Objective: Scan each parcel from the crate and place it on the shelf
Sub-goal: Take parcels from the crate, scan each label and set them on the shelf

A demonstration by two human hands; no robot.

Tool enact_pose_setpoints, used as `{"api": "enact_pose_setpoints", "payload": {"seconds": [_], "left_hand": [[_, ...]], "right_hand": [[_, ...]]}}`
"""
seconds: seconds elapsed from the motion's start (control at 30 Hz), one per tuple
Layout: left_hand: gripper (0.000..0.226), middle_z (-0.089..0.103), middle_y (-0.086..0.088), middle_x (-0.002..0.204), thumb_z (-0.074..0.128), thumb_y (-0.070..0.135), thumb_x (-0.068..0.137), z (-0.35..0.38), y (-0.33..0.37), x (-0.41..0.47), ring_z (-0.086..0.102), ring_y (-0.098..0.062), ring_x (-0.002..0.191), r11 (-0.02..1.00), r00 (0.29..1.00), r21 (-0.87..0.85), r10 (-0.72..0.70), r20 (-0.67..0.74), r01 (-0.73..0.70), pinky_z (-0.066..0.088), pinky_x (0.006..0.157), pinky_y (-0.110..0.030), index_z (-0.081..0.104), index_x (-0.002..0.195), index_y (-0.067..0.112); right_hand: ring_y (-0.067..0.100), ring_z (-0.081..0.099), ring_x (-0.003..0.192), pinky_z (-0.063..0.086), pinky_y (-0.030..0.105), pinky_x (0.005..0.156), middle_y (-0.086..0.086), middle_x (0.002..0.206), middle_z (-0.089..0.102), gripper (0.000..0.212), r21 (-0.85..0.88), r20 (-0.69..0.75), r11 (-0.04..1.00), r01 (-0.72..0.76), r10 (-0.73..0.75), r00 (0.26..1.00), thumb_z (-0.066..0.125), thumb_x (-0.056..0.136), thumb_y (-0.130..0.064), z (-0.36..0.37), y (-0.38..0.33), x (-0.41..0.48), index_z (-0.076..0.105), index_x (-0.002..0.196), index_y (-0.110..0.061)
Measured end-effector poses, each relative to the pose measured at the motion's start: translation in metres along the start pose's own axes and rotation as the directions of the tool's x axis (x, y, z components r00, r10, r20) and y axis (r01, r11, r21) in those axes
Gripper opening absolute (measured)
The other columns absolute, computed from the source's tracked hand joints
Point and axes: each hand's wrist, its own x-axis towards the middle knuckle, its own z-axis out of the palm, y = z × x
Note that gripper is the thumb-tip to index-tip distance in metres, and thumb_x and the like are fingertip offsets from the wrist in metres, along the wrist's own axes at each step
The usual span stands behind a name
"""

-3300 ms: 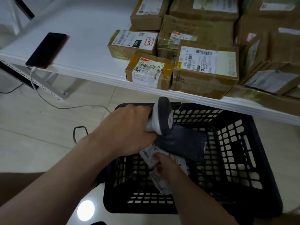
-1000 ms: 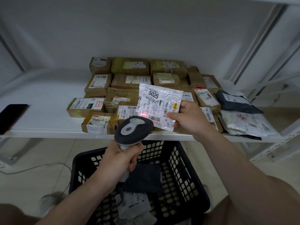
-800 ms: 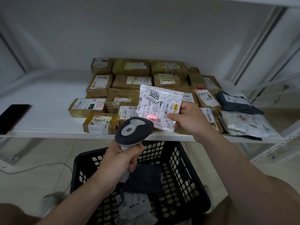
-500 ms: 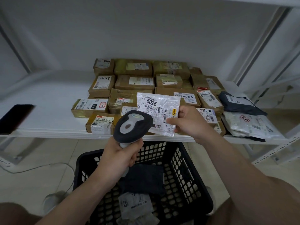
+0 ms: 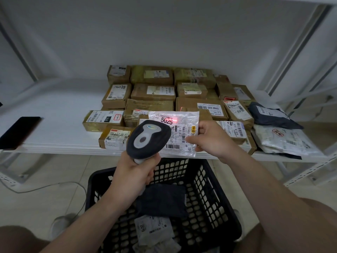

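My right hand [image 5: 209, 138] pinches a clear plastic parcel [image 5: 179, 132] labelled 5025 by its right edge, holding it flat above the front edge of the white shelf [image 5: 60, 114]. My left hand [image 5: 134, 177] grips the handle of a dark barcode scanner [image 5: 148, 138] whose head covers the parcel's lower left corner. A red scan light glows on the label's top beside the number. Below both hands stands the black crate [image 5: 215, 201], holding a dark bag parcel [image 5: 164, 199] and a white bag parcel [image 5: 155, 229].
Several brown cardboard boxes [image 5: 153, 92] fill the shelf's middle and back. A dark bag [image 5: 269, 115] and a white bag [image 5: 284, 141] lie at its right end. A black phone [image 5: 18, 132] rests on the left, its cable [image 5: 45, 187] trailing over the tiled floor. Metal uprights stand on the right.
Earlier I was reaching into the crate; the parcel is now raised over the shelf edge. In the last second it sank slightly and the red scan spot shifted from the lower barcode to the top.
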Motion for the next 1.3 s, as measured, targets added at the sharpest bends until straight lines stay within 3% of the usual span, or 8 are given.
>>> {"api": "enact_pose_setpoints", "payload": {"seconds": [0.3, 0.43, 0.6, 0.8, 0.97, 1.13, 1.2, 1.3], "left_hand": [[0.038, 0.036, -0.015, 0.06, 0.066, 0.023, 0.085, -0.002, 0.002, 0.0, 0.029, -0.028, 0.055, 0.999, 0.999, 0.008, 0.04, 0.014, -0.04, 0.029, 0.051, -0.034, 0.045, 0.077, -0.008], [0.041, 0.03, -0.024, 0.059, 0.065, 0.022, 0.085, -0.001, 0.003, 0.0, 0.027, -0.03, 0.054, 0.999, 0.999, 0.014, 0.05, 0.018, -0.051, 0.026, 0.052, -0.036, 0.042, 0.078, -0.012], [0.041, 0.035, -0.016, 0.058, 0.066, 0.022, 0.086, 0.0, 0.003, 0.0, 0.027, -0.03, 0.054, 0.999, 0.999, 0.015, 0.034, 0.012, -0.035, 0.027, 0.053, -0.041, 0.041, 0.071, -0.007], [0.035, 0.036, -0.013, 0.057, 0.064, 0.003, 0.097, -0.001, 0.0, 0.001, 0.03, -0.025, 0.053, 0.999, 0.999, 0.044, 0.031, -0.01, -0.031, 0.028, 0.05, -0.032, 0.043, 0.071, -0.008], [0.035, 0.036, -0.013, 0.056, 0.064, 0.004, 0.097, 0.0, 0.001, 0.001, 0.03, -0.023, 0.052, 0.999, 0.999, 0.04, 0.034, -0.011, -0.034, 0.028, 0.05, -0.033, 0.043, 0.072, -0.01], [0.042, 0.035, -0.013, 0.058, 0.068, 0.02, 0.085, 0.001, 0.003, 0.0, 0.028, -0.024, 0.053, 0.999, 0.999, -0.011, 0.044, -0.017, -0.044, 0.027, 0.048, -0.032, 0.051, 0.091, -0.017], [0.046, 0.035, -0.013, 0.058, 0.066, 0.025, 0.081, 0.003, 0.003, 0.001, 0.027, -0.025, 0.053, 0.999, 0.999, -0.005, 0.043, -0.01, -0.043, 0.027, 0.051, -0.033, 0.051, 0.091, -0.017], [0.048, 0.036, -0.012, 0.057, 0.067, 0.027, 0.079, 0.008, -0.002, 0.004, 0.029, -0.025, 0.052, 0.999, 0.999, 0.003, 0.047, 0.011, -0.047, 0.029, 0.05, -0.032, 0.053, 0.092, -0.017]], "right_hand": [[0.011, 0.073, 0.08, 0.056, 0.023, 0.063, -0.001, 0.099, 0.078, 0.016, -0.002, 0.0, 1.0, 0.0, 0.0, 1.0, 0.076, 0.092, -0.007, 0.0, 0.0, -0.002, 0.071, 0.106, -0.014], [0.013, 0.073, 0.081, 0.056, 0.022, 0.062, 0.001, 0.1, 0.078, 0.016, -0.005, -0.002, 1.0, 0.0, 0.0, 1.0, 0.076, 0.092, -0.008, 0.001, 0.0, -0.002, 0.071, 0.107, -0.012], [0.011, 0.072, 0.078, 0.056, 0.022, 0.061, 0.001, 0.099, 0.078, 0.016, -0.005, -0.004, 1.0, 0.006, -0.006, 1.0, 0.076, 0.092, -0.008, 0.001, 0.0, -0.001, 0.072, 0.106, -0.012], [0.011, 0.072, 0.078, 0.058, 0.023, 0.064, 0.0, 0.099, 0.079, 0.016, -0.011, -0.005, 1.0, 0.009, -0.009, 1.0, 0.076, 0.092, -0.009, 0.002, 0.001, 0.0, 0.072, 0.107, -0.013], [0.01, 0.073, 0.079, 0.059, 0.025, 0.066, -0.003, 0.099, 0.079, 0.017, -0.017, -0.005, 1.0, 0.007, -0.007, 1.0, 0.075, 0.092, -0.008, 0.002, 0.0, -0.001, 0.073, 0.107, -0.015], [0.011, 0.072, 0.077, 0.057, 0.026, 0.065, -0.001, 0.099, 0.078, 0.015, 0.007, -0.031, 1.0, -0.011, 0.011, 0.999, 0.075, 0.092, -0.009, -0.003, -0.003, -0.002, 0.071, 0.106, -0.014], [0.008, 0.073, 0.071, 0.058, 0.028, 0.064, -0.001, 0.099, 0.078, 0.016, 0.054, -0.07, 0.998, -0.021, 0.024, 0.997, 0.074, 0.093, -0.007, -0.011, -0.004, -0.004, 0.07, 0.107, -0.015], [0.017, 0.077, 0.085, 0.062, 0.034, 0.062, 0.0, 0.104, 0.078, 0.017, 0.213, -0.202, 0.977, 0.003, 0.041, 0.978, 0.07, 0.096, -0.005, -0.035, -0.002, -0.001, 0.069, 0.106, -0.018]]}}
